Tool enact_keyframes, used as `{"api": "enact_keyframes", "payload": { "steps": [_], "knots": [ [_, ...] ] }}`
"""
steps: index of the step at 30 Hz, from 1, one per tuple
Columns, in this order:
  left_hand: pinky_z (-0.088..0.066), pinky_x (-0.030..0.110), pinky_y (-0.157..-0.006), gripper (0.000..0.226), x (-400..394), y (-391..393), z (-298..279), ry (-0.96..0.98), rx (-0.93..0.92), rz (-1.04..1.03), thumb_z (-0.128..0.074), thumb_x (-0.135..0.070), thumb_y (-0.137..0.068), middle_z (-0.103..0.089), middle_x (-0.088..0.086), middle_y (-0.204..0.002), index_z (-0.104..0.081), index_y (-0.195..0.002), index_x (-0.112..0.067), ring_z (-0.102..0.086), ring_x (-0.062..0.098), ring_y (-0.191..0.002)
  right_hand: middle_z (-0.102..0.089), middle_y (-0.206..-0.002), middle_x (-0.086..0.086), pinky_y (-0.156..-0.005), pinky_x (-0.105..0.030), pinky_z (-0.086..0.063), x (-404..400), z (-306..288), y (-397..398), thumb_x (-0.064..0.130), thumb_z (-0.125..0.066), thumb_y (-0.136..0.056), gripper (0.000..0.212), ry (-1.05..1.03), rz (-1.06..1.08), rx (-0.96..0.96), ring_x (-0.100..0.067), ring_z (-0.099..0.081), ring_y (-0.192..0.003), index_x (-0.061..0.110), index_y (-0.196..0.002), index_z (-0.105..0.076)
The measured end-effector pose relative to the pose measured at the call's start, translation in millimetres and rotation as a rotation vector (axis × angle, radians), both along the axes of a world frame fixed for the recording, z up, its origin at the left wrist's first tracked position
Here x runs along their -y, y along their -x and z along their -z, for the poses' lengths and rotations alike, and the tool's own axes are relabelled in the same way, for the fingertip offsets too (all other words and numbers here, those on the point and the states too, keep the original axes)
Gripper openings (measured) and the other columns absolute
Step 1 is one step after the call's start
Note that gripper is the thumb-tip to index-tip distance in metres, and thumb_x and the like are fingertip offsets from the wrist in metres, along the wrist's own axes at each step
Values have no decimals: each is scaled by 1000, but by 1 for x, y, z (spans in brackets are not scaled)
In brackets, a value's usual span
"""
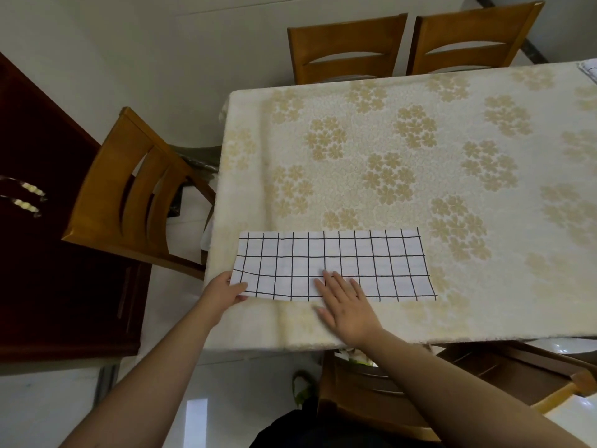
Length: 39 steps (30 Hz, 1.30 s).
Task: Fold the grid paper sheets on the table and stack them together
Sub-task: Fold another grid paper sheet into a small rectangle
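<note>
A white grid paper sheet (365, 257) with black lines lies as a long strip near the table's front left corner. My left hand (224, 291) pinches the strip's near left corner, thumb on top. My right hand (347, 305) lies flat with straight fingers, pressing the strip's near edge around its middle. A second piece of grid paper (589, 68) peeks in at the far right edge of the view.
The table (420, 150) wears a cream cloth with gold flowers. One wooden chair (135, 195) stands at its left end, two chairs (410, 43) at the far side, another (371, 392) below my right arm. A dark cabinet (38, 221) stands at left.
</note>
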<state>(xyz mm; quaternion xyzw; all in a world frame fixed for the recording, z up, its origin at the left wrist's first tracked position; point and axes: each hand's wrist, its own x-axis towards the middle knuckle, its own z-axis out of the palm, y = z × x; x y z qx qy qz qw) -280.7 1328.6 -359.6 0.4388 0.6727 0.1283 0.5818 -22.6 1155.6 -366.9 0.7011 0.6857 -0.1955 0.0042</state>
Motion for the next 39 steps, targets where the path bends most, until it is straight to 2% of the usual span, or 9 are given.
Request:
{"api": "enact_keyframes", "payload": {
  "steps": [5, 10, 14, 18, 22, 26, 33, 36, 39],
  "knots": [
    [-55, 27, -74, 50, -1, 1, 10, -56, -38, -5, -68, -8, -88, -47, 21, -138, -47, -133, 4, -71, 18, -77, 22, -158, 3, -114, -44, 15, 19, 12, -12, 64, 6, -93, 66, 65, 97, 55, -20, 21, -145, 34, -151, 12],
    [-56, 31, -81, 36, 4, -4, 9, -107, -64, -38, -66, -5, -88, -54, 22, -128, -55, -120, 7, -68, 17, -73, 36, -152, 0, -116, -44, 16, 41, 6, -41, 62, -1, -95, 63, 153, 225, 93, -21, 35, -140, 37, -147, 24],
    [-57, 34, -83, 38, 9, -1, 7, -147, -71, -31, -67, -8, -88, -58, 18, -125, -57, -123, 3, -68, 14, -73, 41, -149, -4, -116, -45, 15, 56, 2, -58, 63, 1, -94, 63, 210, 341, 107, -25, 37, -138, 37, -144, 31],
    [-56, 37, -85, 19, 18, -2, -3, -188, -70, -48, -65, -6, -89, -65, 15, -112, -62, -108, -3, -68, 18, -75, 39, -151, -6, -118, -44, 11, 66, 2, -69, 64, 5, -91, 66, 210, 388, 110, -25, 35, -139, 35, -145, 30],
    [-55, 35, -82, 35, 23, -6, -16, -234, -118, -55, -65, -9, -91, -61, 11, -120, -57, -123, 0, -68, 16, -75, 40, -150, -8, -117, -41, 12, 73, 0, -80, 68, 19, -82, 72, 215, 361, 119, -25, 34, -139, 33, -143, 34],
    [-54, 30, -74, 40, 29, -22, -42, -364, -165, -10, -62, -12, -93, -57, 7, -123, -52, -130, -1, -69, 20, -80, 42, -148, -8, -117, -42, 12, 74, 1, -86, 70, 20, -79, 76, 224, 330, 104, -26, 35, -139, 31, -142, 35],
    [-45, 26, -64, 22, 48, -77, -97, -673, -283, 133, -64, -20, -91, -67, 7, -88, -63, -112, -13, -63, 16, -72, 41, -149, -11, -116, -45, 14, 75, 3, -90, 72, 15, -79, 80, 232, 314, 30, -28, 37, -137, 29, -145, 30],
    [-40, 17, -60, 17, 68, -113, -119, -771, -280, 202, -64, -16, -91, -61, -1, -79, -65, -108, -13, -55, 5, -65, 40, -148, -12, -116, -45, 13, 76, 5, -93, 77, 30, -67, 94, 209, 310, -9, -29, 35, -139, 24, -144, 30],
    [-49, 26, -62, 12, 87, -146, -126, -832, -211, 279, -64, -16, -90, -65, -1, -76, -67, -101, -13, -61, 14, -67, 40, -147, -10, -116, -43, 12, 78, 4, -96, 77, 37, -60, 99, 192, 286, -25, -27, 35, -139, 23, -142, 31]
  ]
}}
